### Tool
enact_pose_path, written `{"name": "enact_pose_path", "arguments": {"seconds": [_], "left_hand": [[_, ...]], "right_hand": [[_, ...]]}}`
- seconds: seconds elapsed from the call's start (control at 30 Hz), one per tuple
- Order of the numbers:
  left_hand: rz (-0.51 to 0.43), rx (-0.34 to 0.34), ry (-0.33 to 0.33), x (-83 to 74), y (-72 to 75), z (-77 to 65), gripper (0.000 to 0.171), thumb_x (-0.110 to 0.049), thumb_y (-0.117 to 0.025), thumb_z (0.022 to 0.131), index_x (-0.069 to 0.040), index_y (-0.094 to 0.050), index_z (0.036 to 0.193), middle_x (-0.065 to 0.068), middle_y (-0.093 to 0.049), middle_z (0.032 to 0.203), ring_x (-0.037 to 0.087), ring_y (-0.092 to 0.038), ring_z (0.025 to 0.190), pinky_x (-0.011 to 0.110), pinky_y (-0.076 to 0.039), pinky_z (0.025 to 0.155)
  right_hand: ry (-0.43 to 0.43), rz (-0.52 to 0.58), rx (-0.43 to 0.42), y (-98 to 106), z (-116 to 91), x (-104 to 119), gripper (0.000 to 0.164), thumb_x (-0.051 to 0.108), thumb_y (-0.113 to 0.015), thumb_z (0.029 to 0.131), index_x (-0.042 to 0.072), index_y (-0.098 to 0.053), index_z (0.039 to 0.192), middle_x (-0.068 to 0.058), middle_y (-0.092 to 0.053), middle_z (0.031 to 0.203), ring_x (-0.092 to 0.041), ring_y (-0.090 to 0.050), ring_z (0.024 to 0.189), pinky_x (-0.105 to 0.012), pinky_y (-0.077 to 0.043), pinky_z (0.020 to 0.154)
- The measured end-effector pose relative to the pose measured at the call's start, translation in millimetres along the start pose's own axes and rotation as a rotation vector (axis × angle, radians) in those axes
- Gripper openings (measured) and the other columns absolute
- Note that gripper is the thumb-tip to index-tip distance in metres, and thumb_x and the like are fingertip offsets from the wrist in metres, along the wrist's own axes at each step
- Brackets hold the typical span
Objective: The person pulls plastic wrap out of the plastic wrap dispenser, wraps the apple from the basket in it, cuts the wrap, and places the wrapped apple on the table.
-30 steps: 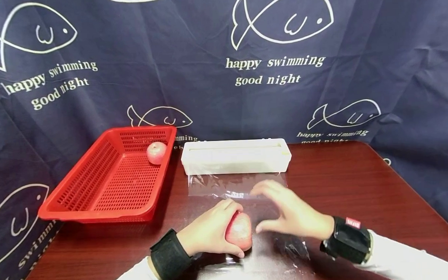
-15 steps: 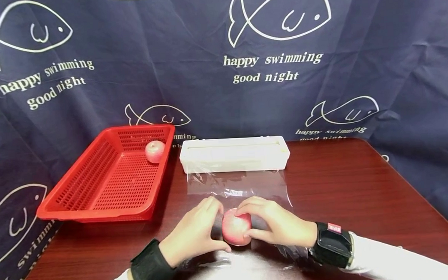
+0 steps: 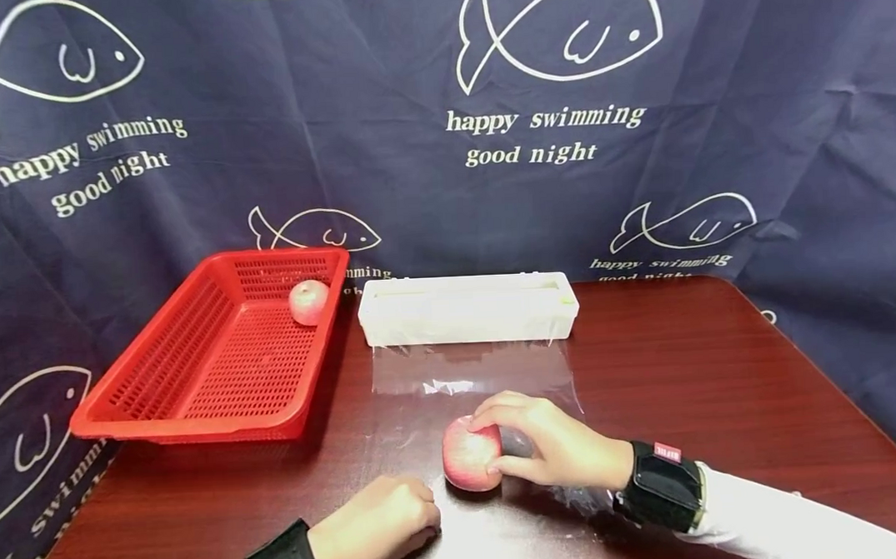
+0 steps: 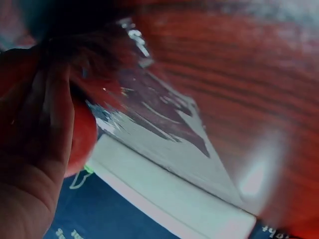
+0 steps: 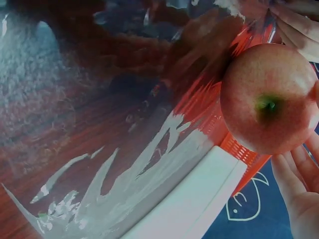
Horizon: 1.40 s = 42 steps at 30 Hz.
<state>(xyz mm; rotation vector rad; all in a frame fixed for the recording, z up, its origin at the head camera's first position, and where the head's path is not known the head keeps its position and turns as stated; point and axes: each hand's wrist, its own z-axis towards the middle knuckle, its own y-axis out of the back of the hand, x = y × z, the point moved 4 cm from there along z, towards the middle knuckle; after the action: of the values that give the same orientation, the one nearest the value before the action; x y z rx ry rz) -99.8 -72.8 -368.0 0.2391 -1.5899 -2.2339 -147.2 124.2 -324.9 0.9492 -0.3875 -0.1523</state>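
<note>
On a sheet of clear plastic wrap (image 3: 497, 369) stands a red apple (image 3: 471, 454). My right hand (image 3: 556, 446) grips it from the right, thumb and fingers against its side; the right wrist view shows the apple (image 5: 269, 99) stem end toward the camera. To the lower left of the apple, apart from it, my left hand (image 3: 379, 520) has its fingers curled down at the wrap's near part. In the left wrist view the wrap (image 4: 164, 114) gathers toward the left hand (image 4: 40, 144), which seems to pinch it; the fingertips are hidden.
A white wrap dispenser (image 3: 468, 312) stands at the table's back, the wrap running forward from it. Left of it sits a red plastic basket (image 3: 192, 427) holding another apple (image 3: 309, 303). A dark blue cloth (image 3: 409, 81) hangs behind the reddish-brown table (image 3: 685, 369).
The right hand came in from the right and took hold of the apple. The left hand let go of the apple, moved nearer and left, and curled its fingers at the wrap.
</note>
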Motion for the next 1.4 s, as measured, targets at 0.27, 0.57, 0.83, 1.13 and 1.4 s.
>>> {"name": "enact_pose_path", "arguments": {"seconds": [0.27, 0.57, 0.83, 1.13, 1.4], "left_hand": [[-0.068, -0.079, 0.145, 13.9, 12.1, 10.3, 0.025, -0.014, -0.073, 0.067, -0.021, -0.049, 0.066, -0.013, -0.046, 0.061, -0.001, -0.041, 0.056, 0.011, -0.030, 0.052], [-0.262, -0.074, 0.330, 35.9, 20.2, 22.3, 0.018, -0.010, -0.066, 0.072, -0.019, -0.051, 0.070, -0.012, -0.043, 0.064, -0.003, -0.036, 0.060, 0.009, -0.030, 0.056], [-0.349, -0.064, 0.451, 39.5, 16.2, 20.5, 0.017, -0.011, -0.064, 0.074, -0.021, -0.050, 0.070, -0.013, -0.043, 0.066, -0.002, -0.039, 0.061, 0.011, -0.033, 0.057], [-0.392, -0.077, 0.509, 44.0, 12.9, 18.3, 0.015, -0.010, -0.062, 0.075, -0.022, -0.052, 0.072, -0.013, -0.048, 0.069, -0.002, -0.044, 0.064, 0.012, -0.038, 0.059], [-0.399, -0.066, 0.501, 52.6, 13.2, 17.6, 0.013, -0.009, -0.064, 0.077, -0.019, -0.056, 0.074, -0.012, -0.053, 0.070, -0.001, -0.048, 0.065, 0.013, -0.041, 0.060]], "right_hand": [[-0.006, 0.012, 0.006, 0, 3, -1, 0.043, 0.013, -0.078, 0.075, 0.011, -0.061, 0.114, -0.001, -0.064, 0.116, -0.014, -0.059, 0.111, -0.023, -0.047, 0.098], [-0.068, -0.033, 0.050, 0, 5, 2, 0.050, 0.027, -0.081, 0.075, 0.009, -0.059, 0.117, -0.001, -0.059, 0.120, -0.012, -0.054, 0.114, -0.026, -0.048, 0.098], [-0.133, -0.093, 0.104, -8, 3, 3, 0.079, 0.048, -0.086, 0.059, 0.009, -0.052, 0.120, -0.002, -0.053, 0.123, -0.014, -0.051, 0.116, -0.031, -0.049, 0.098], [-0.128, -0.098, 0.060, -7, 3, -3, 0.057, 0.025, -0.085, 0.066, 0.008, -0.055, 0.112, 0.000, -0.058, 0.114, -0.012, -0.056, 0.107, -0.028, -0.051, 0.092], [-0.132, -0.030, 0.002, -4, 5, -15, 0.054, 0.031, -0.089, 0.062, 0.010, -0.065, 0.106, -0.001, -0.068, 0.107, -0.014, -0.064, 0.101, -0.031, -0.054, 0.085]]}}
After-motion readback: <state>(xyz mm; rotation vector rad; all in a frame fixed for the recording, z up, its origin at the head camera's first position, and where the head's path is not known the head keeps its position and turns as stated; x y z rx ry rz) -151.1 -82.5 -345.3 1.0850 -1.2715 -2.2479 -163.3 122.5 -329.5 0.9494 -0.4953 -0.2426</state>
